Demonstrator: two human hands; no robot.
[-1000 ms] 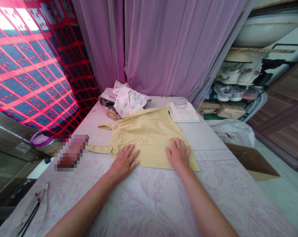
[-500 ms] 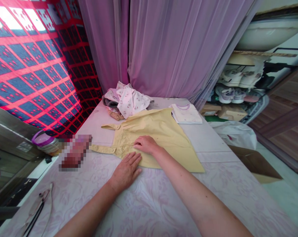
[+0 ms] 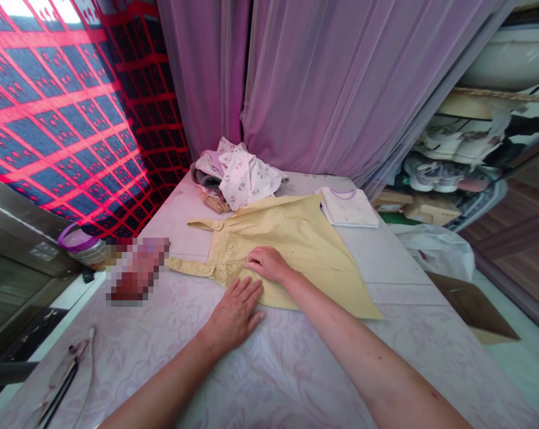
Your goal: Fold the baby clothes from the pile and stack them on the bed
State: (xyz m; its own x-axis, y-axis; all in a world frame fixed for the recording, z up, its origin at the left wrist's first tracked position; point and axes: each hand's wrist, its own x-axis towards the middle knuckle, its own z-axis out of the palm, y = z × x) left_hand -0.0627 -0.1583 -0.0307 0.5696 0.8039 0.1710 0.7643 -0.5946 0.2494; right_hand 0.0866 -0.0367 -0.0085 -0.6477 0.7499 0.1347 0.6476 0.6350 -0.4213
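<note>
A yellow garment (image 3: 305,238) with two buttoned straps lies spread on the patterned table cover (image 3: 269,363), its straps pointing left. My left hand (image 3: 240,310) rests flat on the near edge of the garment, fingers stretched out. Just beyond it, my right hand (image 3: 268,263) lies on the garment below the row of buttons, its fingers curled together at the fabric; whatever is between the fingertips is too small to tell.
Behind the garment, a pile of printed clothes (image 3: 246,176) sits in a wicker basket (image 3: 214,202). A folded white shirt (image 3: 350,207) lies at the back right. Glasses (image 3: 61,375) and a cable lie front left, near a blurred reddish object (image 3: 139,271).
The camera view has turned slightly, shifting the scene a little. Both hands remain on the garment, with hardly any movement against it.
</note>
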